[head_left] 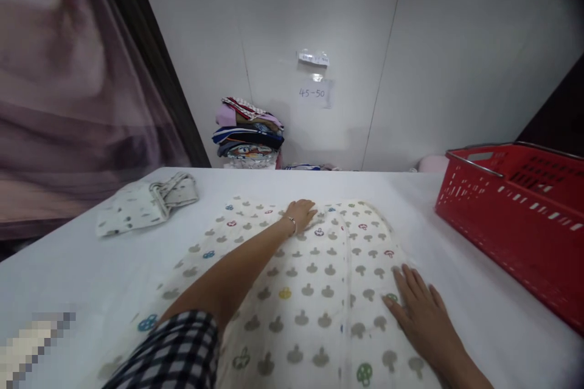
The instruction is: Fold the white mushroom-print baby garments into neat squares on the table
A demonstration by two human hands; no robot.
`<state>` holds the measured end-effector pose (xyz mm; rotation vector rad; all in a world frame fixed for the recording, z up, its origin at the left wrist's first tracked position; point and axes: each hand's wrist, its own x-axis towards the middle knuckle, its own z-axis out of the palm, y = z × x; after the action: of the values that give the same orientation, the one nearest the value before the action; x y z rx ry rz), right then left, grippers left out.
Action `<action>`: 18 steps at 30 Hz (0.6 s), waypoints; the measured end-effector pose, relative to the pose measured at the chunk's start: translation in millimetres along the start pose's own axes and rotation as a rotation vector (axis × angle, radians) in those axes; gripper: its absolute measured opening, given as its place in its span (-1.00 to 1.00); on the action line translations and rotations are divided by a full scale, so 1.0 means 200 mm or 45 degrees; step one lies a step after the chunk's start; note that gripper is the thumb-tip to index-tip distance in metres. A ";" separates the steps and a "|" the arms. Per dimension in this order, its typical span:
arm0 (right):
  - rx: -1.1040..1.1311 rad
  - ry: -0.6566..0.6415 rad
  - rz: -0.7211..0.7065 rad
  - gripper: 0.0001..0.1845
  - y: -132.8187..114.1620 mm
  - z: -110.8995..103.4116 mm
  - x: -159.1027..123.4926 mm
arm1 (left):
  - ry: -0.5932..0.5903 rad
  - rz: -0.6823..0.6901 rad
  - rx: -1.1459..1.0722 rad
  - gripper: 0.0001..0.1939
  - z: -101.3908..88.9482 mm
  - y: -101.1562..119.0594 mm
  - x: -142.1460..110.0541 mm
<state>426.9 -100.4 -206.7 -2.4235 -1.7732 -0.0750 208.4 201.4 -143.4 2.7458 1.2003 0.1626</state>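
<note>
A white cloth (pixel 314 304) printed with grey and coloured mushrooms lies spread over the white table in front of me. My left hand (pixel 301 214) reaches to its far part and rests on it, palm down with the fingers stretched out. Along the cloth's right edge my right hand (pixel 420 313) lies flat, fingers spread, partly on the fabric. A seam runs lengthwise through the cloth between the two hands. Its near end runs out of view, and my left forearm hides part of the left side.
A folded pale printed cloth (pixel 137 203) lies at the table's left. On the right stands a red plastic basket (pixel 511 219). Behind the white table (pixel 401 206) are a stack of folded fabrics (pixel 249 134) and a wall with a "45-50" paper (pixel 312 94). A mauve curtain (pixel 68 73) hangs left.
</note>
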 end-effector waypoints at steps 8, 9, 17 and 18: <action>-0.006 0.052 -0.021 -0.29 0.02 0.03 -0.02 | 0.027 0.050 -0.016 -0.69 0.03 0.03 -0.03; -0.002 0.047 -0.013 -0.29 0.02 0.04 -0.02 | 0.025 0.054 -0.021 -0.69 0.02 0.01 -0.04; 0.157 0.164 -0.055 -0.49 -0.09 -0.18 0.32 | -0.092 -0.116 -0.038 -0.67 -0.06 -0.09 0.13; 0.215 0.158 -0.087 -0.52 -0.15 -0.23 0.43 | -0.118 -0.138 -0.030 -0.70 -0.06 -0.09 0.16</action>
<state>427.0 -16.5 -149.2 -2.1931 -1.7329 -0.0777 215.0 239.0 -134.2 2.6286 1.3089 0.0369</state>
